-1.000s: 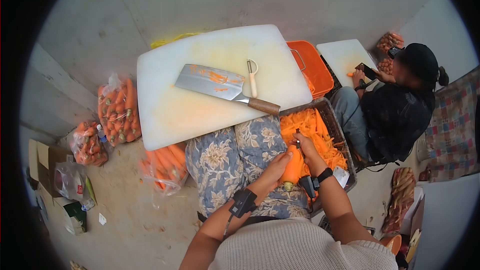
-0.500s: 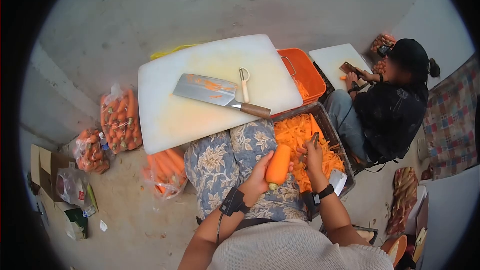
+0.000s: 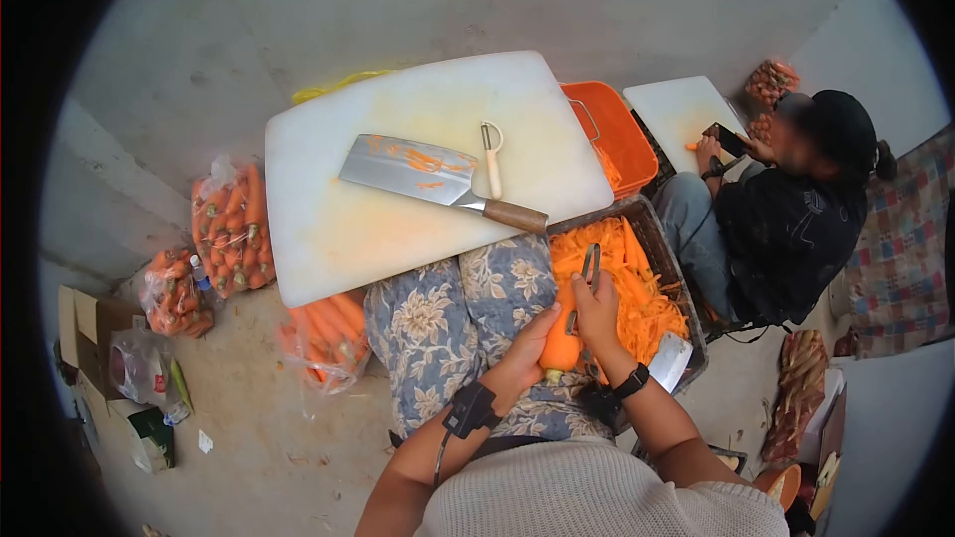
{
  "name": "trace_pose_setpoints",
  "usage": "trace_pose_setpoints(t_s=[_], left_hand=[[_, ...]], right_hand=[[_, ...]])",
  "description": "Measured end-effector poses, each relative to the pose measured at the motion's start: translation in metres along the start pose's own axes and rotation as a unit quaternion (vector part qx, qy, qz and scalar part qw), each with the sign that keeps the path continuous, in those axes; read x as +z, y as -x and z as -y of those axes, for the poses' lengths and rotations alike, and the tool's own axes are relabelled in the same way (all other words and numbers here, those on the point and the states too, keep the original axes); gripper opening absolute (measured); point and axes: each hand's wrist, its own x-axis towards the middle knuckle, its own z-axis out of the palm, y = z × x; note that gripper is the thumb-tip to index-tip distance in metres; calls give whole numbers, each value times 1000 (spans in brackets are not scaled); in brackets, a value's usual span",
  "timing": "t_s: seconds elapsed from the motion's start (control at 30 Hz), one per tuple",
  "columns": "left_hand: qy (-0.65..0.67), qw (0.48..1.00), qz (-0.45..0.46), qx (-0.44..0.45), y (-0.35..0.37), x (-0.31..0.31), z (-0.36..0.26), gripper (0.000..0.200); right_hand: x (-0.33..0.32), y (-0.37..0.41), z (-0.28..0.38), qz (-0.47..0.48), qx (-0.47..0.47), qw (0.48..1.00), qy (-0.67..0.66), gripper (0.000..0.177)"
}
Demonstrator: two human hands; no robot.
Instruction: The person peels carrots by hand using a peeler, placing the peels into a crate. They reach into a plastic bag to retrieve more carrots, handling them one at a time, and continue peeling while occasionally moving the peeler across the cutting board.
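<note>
My left hand point(image 3: 525, 346) is closed round a thick orange carrot point(image 3: 562, 350), its stem end pointing toward me. My right hand point(image 3: 599, 318) grips a metal peeler point(image 3: 593, 261), its looped end sticking out past the fingers. The peeler lies against the carrot's right side, above my lap. Just beyond my right hand, a dark crate point(image 3: 696, 338) holds carrot shavings point(image 3: 647, 323) and a few carrots. On the white cutting board point(image 3: 328, 229) rest a cleaver point(image 3: 413, 169) with carrot bits on its blade and a pale-handled peeler point(image 3: 492, 161).
An orange bin point(image 3: 637, 144) stands behind the crate, where a metal blade point(image 3: 670, 362) also lies. To the right, a seated person point(image 3: 786, 229) cuts carrot on another board point(image 3: 671, 104). Bags of carrots point(image 3: 234, 229) and a cardboard box point(image 3: 90, 333) sit at left.
My right hand has moved left from over the crate, bringing the peeler onto the carrot. The view has shifted slightly. The other person's knife has moved.
</note>
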Motion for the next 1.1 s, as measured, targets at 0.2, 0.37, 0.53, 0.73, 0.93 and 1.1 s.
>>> trace_pose_setpoints(t_s=[0.2, 0.37, 0.53, 0.73, 0.93, 1.1], left_hand=[[-102, 994, -49, 5, 0, 9, 1, 36], [-76, 997, -27, -14, -1, 7, -2, 38], [-112, 993, 21, -25, 5, 6, -11, 41], [65, 992, 77, -70, 6, -5, -18, 46], [106, 993, 40, -45, 2, -6, -11, 51], [71, 995, 67, -10, 6, 5, -6, 46]], right_hand=[[1, -24, -14, -37, 50, 993, -104, 26], [2, -45, -26, -43, 81, 990, -108, 28], [13, -58, -88, -74, -133, 956, 251, 27], [-19, -45, -109, -67, 256, 956, -128, 23], [-51, -22, -46, -63, 173, 961, -207, 21], [-36, 11, 39, -35, 33, 964, -262, 20]])
